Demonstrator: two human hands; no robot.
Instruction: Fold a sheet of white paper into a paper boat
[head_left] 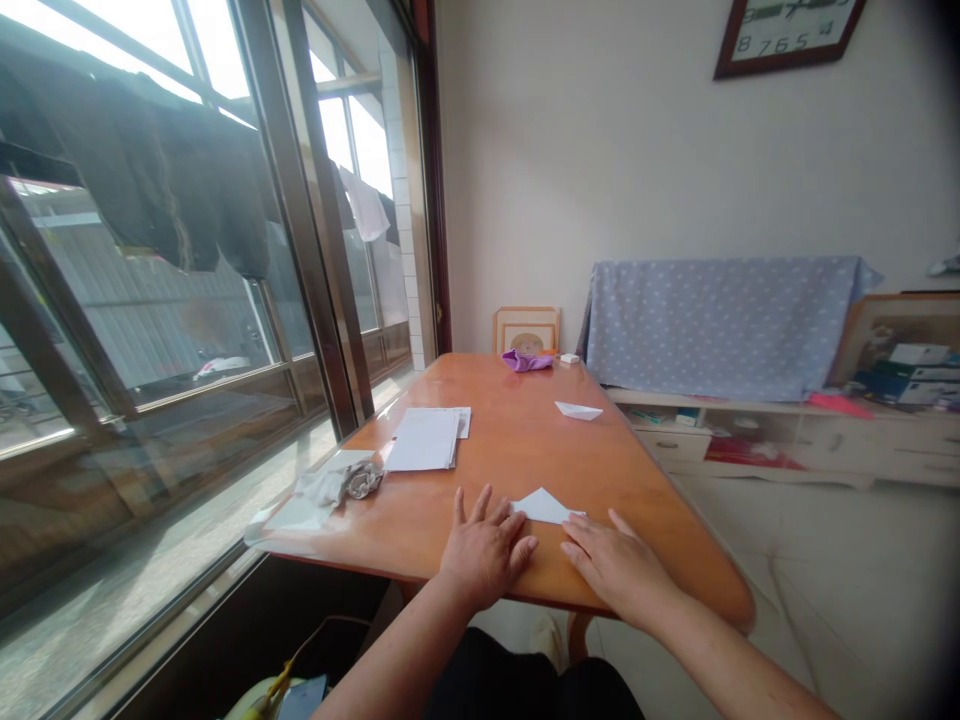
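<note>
A small folded white paper (pixel 546 507), roughly triangular with its peak pointing away from me, lies on the wooden table (pixel 510 455) near the front edge. My left hand (pixel 484 545) rests flat with spread fingers, its fingertips at the paper's left corner. On the other side, my right hand (pixel 611 560) touches the right corner with its fingertips, fingers extended and thumb apart. Both hands are open. Farther back on the right lies another folded white paper (pixel 578 411).
A stack of white sheets (pixel 422 439) lies left of centre, with a crumpled grey cloth (pixel 364 479) beside it. At the far end are a purple cloth (pixel 527 360) and a small white object (pixel 569 358). Windows line the left side.
</note>
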